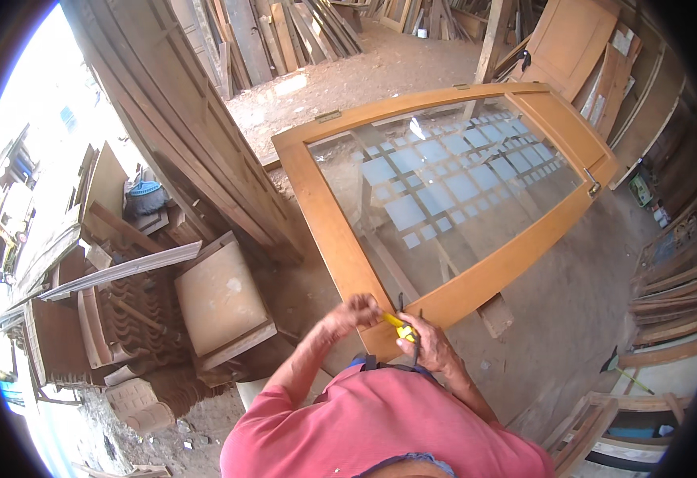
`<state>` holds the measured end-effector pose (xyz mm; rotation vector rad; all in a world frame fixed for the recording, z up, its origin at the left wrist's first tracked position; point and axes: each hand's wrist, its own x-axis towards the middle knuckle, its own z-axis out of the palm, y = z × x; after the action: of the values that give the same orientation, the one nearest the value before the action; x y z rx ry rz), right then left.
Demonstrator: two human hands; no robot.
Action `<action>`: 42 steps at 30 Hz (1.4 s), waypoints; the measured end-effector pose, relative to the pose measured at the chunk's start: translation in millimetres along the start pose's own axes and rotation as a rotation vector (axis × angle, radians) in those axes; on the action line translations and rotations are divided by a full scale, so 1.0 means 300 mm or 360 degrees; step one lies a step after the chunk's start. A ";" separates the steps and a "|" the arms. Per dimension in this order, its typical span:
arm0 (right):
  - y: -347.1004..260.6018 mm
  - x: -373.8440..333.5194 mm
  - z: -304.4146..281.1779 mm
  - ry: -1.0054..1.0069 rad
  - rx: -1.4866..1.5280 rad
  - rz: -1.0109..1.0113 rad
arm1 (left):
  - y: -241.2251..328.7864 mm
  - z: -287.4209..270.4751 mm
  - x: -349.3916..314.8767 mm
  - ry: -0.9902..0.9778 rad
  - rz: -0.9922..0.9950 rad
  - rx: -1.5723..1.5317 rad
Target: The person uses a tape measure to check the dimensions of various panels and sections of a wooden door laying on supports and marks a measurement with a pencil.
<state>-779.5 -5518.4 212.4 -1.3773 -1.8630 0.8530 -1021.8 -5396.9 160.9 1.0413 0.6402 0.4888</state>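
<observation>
My right hand [429, 344] is wrapped round a yellow and black tape measure [405, 331], close in front of my body. A short length of yellow blade reaches left from its case to my left hand [355, 312], whose fingers are closed at the blade's end. Beside the tape measure, a thin dark piece shows at my right fingers; its kind is unclear. Both hands are over the near left corner of an orange-brown wooden door [476, 299], which lies flat on supports. A large glass pane [476, 231] with frosted squares is set in the door.
Hinges [328, 116] are on the door's far edge, and a metal handle [593, 185] is at its right. A tall stack of boards [181, 119] leans at the left. Below it stands a stool-like block [221, 299] near piled carved wood. Frames [675, 319] line the right side.
</observation>
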 end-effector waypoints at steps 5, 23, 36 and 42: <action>0.100 -0.220 -0.210 -0.0103 0.0078 0.0462 | 0.254 -0.461 -0.014 0.0818 0.0487 -0.0511; 0.213 0.447 -0.073 0.0279 -0.0150 0.0857 | -0.336 0.006 -0.130 0.0508 -0.0359 -0.0131; 0.065 1.072 0.029 0.0209 -0.0278 0.1014 | -0.273 0.031 -0.139 0.0526 -0.0353 0.0278; 0.115 1.005 0.033 0.0341 -0.0318 0.0997 | -0.317 -0.003 -0.120 0.0525 -0.0425 0.0414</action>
<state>-837.9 -5220.3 216.9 -2.1438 -1.3890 0.7772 -1041.5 -5460.3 83.9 1.1074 1.1440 0.3498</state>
